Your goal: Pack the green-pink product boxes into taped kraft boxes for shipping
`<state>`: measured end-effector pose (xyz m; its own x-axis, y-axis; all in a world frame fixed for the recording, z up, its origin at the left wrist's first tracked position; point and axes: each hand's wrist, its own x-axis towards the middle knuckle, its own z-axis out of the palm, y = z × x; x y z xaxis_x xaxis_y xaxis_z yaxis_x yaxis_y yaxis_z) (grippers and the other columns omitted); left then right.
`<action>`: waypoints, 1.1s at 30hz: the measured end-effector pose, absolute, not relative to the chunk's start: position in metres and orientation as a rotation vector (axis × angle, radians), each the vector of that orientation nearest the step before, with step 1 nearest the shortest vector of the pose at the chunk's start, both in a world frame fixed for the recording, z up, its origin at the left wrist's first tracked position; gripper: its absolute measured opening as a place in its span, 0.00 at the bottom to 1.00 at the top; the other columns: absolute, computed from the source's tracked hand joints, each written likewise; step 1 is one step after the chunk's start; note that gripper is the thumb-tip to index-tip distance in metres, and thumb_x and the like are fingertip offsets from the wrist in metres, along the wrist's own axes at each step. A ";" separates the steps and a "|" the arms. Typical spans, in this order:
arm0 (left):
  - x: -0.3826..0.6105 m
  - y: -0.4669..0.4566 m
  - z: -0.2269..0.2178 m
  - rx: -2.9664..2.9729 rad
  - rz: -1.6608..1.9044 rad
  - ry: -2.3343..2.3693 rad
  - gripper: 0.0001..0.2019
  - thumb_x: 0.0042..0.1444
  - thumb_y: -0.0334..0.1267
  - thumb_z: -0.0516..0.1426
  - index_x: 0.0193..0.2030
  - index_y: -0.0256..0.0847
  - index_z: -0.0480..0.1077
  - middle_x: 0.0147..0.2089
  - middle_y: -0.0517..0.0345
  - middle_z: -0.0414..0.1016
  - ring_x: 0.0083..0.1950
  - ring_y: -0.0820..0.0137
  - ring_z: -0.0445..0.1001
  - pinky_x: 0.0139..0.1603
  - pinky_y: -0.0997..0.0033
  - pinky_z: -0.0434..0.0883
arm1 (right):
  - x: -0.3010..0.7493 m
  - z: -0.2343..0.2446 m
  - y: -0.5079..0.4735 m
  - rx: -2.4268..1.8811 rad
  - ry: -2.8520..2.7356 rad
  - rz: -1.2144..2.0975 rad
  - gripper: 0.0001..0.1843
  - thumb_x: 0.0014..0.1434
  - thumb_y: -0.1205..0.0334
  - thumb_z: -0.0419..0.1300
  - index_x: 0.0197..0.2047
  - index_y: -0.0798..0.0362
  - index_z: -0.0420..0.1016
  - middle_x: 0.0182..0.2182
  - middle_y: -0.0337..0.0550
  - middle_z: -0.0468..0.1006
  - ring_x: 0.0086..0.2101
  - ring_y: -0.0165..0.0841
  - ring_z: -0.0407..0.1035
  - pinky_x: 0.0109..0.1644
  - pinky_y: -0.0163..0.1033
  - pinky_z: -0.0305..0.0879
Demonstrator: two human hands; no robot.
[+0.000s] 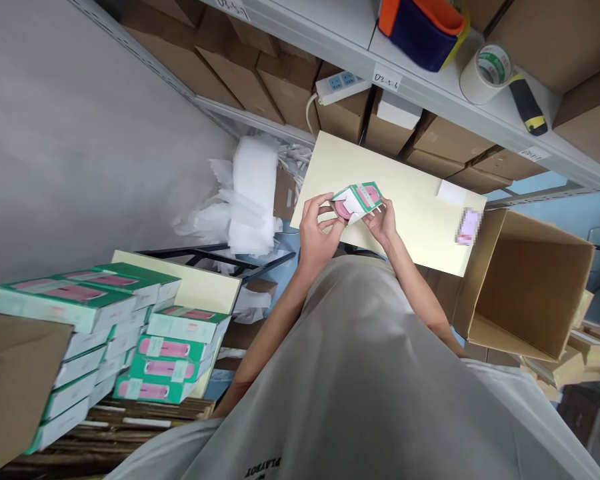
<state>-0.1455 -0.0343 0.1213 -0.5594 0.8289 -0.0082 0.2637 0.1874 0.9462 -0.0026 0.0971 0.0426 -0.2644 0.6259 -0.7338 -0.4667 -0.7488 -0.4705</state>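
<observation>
Between my hands, above the cream tabletop point(405, 207), is a small green and white product box point(367, 193) with a pink picture on its face. Its near end is open, and a pink item point(343, 209) shows inside among white flaps. My left hand point(320, 227) grips the open end, thumb and fingers at the pink item and the box edge. My right hand point(384, 221) supports the box from its right side, with the fingers curled behind it and partly hidden.
Stacks of similar green boxes point(165, 350) stand at the lower left. An open cardboard carton point(527, 287) is on the right. White foam wrap point(255, 193) lies left of the table. A shelf ahead holds a tape roll point(486, 72), a box cutter point(527, 103) and a power strip point(343, 87) below.
</observation>
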 end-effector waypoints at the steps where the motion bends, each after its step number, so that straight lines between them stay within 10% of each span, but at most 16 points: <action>1: -0.146 -0.036 0.123 1.042 1.376 1.914 0.26 0.64 0.38 0.61 0.69 0.49 0.71 0.69 0.45 0.74 0.65 0.58 0.82 0.53 0.63 0.88 | -0.002 0.042 0.097 -1.296 -0.203 2.063 0.09 0.70 0.52 0.64 0.43 0.45 0.70 0.31 0.32 0.78 0.29 0.31 0.75 0.37 0.35 0.81; 10: -0.133 -0.042 0.129 1.227 1.318 2.121 0.31 0.69 0.39 0.57 0.79 0.47 0.66 0.70 0.42 0.76 0.63 0.59 0.82 0.54 0.62 0.87 | -0.002 0.038 0.096 -1.313 -0.146 2.076 0.09 0.71 0.51 0.64 0.44 0.45 0.70 0.31 0.33 0.77 0.28 0.31 0.74 0.35 0.35 0.80; 17: -0.124 -0.040 0.124 1.411 1.283 2.171 0.19 0.75 0.52 0.60 0.64 0.44 0.76 0.75 0.37 0.74 0.77 0.47 0.76 0.67 0.49 0.82 | -0.003 0.042 0.095 -1.304 -0.097 2.081 0.07 0.71 0.53 0.60 0.45 0.47 0.73 0.34 0.37 0.79 0.33 0.33 0.76 0.36 0.35 0.81; 33: -0.128 -0.033 0.131 1.489 1.242 2.255 0.22 0.66 0.39 0.59 0.65 0.46 0.80 0.68 0.42 0.82 0.70 0.48 0.80 0.74 0.43 0.76 | -0.009 0.047 0.086 -1.242 -0.091 2.092 0.07 0.70 0.54 0.60 0.47 0.46 0.73 0.36 0.39 0.80 0.35 0.35 0.77 0.38 0.38 0.83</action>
<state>-0.1278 -0.0327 0.1309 -0.4883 0.8235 0.2887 0.6843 0.1560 0.7123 -0.0090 0.0856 0.0465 -0.3019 0.5919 -0.7474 -0.5244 -0.7578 -0.3883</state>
